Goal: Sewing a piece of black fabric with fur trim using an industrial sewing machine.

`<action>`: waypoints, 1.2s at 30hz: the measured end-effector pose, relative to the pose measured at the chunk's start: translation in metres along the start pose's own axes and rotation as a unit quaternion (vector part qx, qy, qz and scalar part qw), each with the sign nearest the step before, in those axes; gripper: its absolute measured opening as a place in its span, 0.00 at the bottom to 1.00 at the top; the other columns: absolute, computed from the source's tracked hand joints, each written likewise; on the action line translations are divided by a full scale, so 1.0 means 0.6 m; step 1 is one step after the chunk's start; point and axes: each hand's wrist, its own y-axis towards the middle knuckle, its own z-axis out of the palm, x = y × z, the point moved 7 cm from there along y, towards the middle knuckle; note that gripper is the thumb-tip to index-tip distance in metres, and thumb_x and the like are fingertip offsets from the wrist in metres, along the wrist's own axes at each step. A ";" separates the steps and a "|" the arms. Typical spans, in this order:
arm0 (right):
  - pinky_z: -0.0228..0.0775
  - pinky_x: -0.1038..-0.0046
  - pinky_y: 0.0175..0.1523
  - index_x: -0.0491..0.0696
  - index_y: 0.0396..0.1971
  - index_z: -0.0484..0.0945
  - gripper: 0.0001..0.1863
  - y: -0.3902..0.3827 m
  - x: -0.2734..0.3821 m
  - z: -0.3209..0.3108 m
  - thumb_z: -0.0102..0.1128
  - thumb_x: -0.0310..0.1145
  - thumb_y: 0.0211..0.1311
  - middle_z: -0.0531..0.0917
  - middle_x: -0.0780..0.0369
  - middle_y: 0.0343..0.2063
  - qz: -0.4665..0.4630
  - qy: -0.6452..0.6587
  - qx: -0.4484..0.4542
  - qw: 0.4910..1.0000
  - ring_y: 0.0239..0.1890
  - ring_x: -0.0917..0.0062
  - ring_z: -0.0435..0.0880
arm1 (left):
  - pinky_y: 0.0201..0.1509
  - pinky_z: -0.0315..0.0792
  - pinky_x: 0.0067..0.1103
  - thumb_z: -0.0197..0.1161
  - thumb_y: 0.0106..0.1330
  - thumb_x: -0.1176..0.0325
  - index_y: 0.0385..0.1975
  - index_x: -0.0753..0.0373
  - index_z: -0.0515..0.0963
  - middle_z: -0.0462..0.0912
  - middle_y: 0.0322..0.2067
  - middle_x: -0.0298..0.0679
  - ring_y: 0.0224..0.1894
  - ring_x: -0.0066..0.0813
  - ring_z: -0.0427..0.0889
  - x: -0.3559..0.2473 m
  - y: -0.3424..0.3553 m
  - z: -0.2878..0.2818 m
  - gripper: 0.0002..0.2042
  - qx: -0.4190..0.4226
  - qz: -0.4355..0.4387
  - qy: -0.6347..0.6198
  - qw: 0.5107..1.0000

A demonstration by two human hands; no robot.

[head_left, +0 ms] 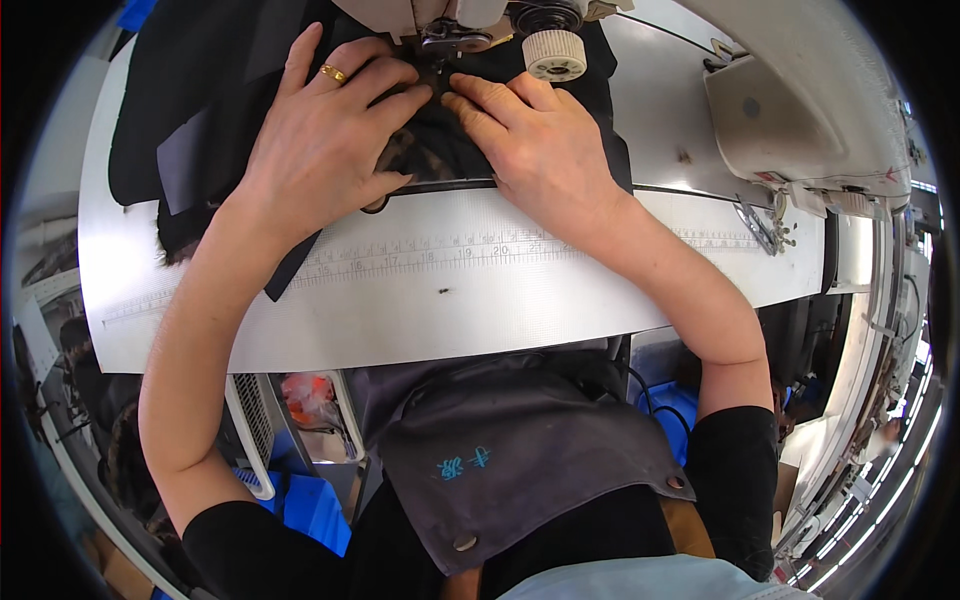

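Black fabric (pixel 215 100) lies under the head of a sewing machine (pixel 455 38), with the presser foot area dark and hard to make out. My left hand (pixel 325 135) rests on this fabric just left of the needle area, fingers spread and thumb held apart, a gold ring on one finger. From the other side my right hand (pixel 550 150) presses on the cloth with outstretched fingers, their tips close to the left fingertips. Between the hands a mottled brown, furry-looking patch (pixel 420 160) shows. Part of the fabric hangs past the left wrist onto the white table (pixel 480 310).
A ruler strip (pixel 430 255) runs across the table. At right, small metal tools (pixel 757 228) lie below the machine's body (pixel 770 110). The white knob (pixel 553 55) sits above my right hand. Beneath the table edge are a grey apron (pixel 540 430) and a blue bin (pixel 310 510).
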 end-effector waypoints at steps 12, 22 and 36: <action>0.64 0.76 0.30 0.46 0.38 0.84 0.13 0.004 -0.005 0.005 0.62 0.29 0.49 0.78 0.68 0.31 0.002 0.012 -0.008 1.000 0.34 0.77 0.73 | 0.72 0.50 0.45 0.77 0.36 0.63 0.44 0.55 0.82 0.78 0.48 0.29 0.61 0.32 0.69 0.007 0.000 0.006 0.28 -0.035 -0.013 -0.020 0.999; 0.64 0.76 0.30 0.47 0.38 0.84 0.14 0.004 -0.004 0.007 0.61 0.29 0.49 0.77 0.68 0.30 -0.003 0.004 -0.019 1.000 0.34 0.77 0.73 | 0.68 0.54 0.40 0.77 0.36 0.64 0.46 0.56 0.81 0.77 0.49 0.29 0.60 0.34 0.69 0.012 -0.001 0.007 0.29 -0.025 -0.003 -0.018 1.000; 0.66 0.76 0.30 0.48 0.36 0.84 0.13 0.008 -0.014 0.013 0.62 0.29 0.48 0.78 0.67 0.29 0.003 -0.004 -0.021 1.000 0.34 0.75 0.75 | 0.62 0.60 0.35 0.76 0.36 0.65 0.47 0.57 0.81 0.78 0.51 0.30 0.57 0.35 0.71 0.019 0.007 0.008 0.30 -0.022 0.006 -0.002 1.000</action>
